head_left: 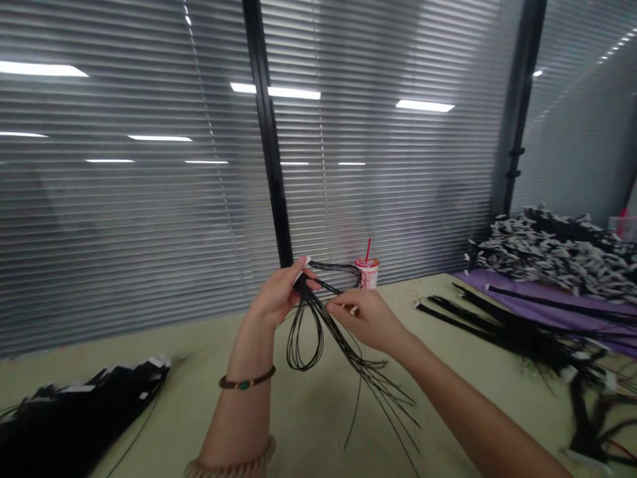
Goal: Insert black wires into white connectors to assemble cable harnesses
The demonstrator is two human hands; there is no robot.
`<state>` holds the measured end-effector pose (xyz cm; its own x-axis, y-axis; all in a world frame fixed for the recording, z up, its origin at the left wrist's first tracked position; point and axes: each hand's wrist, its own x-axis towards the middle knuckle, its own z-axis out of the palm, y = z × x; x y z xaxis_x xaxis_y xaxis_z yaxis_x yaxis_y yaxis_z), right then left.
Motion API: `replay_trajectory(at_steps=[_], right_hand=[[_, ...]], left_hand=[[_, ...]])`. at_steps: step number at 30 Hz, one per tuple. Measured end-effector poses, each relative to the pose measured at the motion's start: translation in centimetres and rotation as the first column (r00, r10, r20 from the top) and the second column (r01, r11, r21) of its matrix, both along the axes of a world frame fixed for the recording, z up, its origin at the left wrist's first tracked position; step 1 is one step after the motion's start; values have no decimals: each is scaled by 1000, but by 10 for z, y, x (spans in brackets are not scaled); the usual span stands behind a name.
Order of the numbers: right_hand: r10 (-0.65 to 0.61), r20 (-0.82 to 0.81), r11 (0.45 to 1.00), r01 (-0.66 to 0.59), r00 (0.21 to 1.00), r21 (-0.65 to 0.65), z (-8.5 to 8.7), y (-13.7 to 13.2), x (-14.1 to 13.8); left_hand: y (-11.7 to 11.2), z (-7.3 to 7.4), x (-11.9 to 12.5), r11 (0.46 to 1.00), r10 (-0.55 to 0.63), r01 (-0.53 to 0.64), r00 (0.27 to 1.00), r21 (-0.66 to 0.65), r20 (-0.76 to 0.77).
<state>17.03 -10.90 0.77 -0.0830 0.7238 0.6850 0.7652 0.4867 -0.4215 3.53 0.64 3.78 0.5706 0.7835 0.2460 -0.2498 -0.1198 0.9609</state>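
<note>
A bundle of thin black wires (338,332) with white connectors at its upper end hangs in front of me over the table. My left hand (281,289) grips it near the white connector (304,263), thumb on top. Below that hand some of the wires form a loop (304,345), and the loose ends fan out down to the right. My right hand (365,315) is closed, fingers pinched together at the wires just right of the left hand; a small pale piece shows by its fingers. What exactly it pinches is partly hidden.
Dark wire bundles (84,411) lie on the table at left. More black wire harnesses (517,332) lie at right, beside a purple cloth (482,282) and a big heap of white-ended wires (562,252). A cup with a red straw (368,272) stands behind my hands, before window blinds (398,166).
</note>
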Motion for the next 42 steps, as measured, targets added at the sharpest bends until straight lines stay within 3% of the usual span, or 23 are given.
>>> replay_trajectory(at_steps=[7,12,20,26,30,38,42], right_hand=[[-48,-293,995,70,955,66,-5,19,-13],[1,-338,998,19,941,54,-4,14,-10],[32,-32,981,-25,999,192,14,-6,-6],[24,155,990,-45,988,134,20,-15,-1],[-37,250,987,-3,967,158,20,-16,-6],[-99,211,967,44,972,252,17,-21,-16],[20,80,960,-41,997,278,22,-29,-13]], left_hand=[[-6,-7,16,981,-185,190,977,-41,106],[-13,-1,12,962,-273,269,956,44,105],[-26,5,2,961,-240,216,961,176,135],[-38,5,-2,983,-79,56,989,173,126],[-43,7,-12,983,-38,16,992,183,120],[-55,17,-18,979,-73,43,987,200,144],[-59,20,-15,983,-34,-2,980,182,196]])
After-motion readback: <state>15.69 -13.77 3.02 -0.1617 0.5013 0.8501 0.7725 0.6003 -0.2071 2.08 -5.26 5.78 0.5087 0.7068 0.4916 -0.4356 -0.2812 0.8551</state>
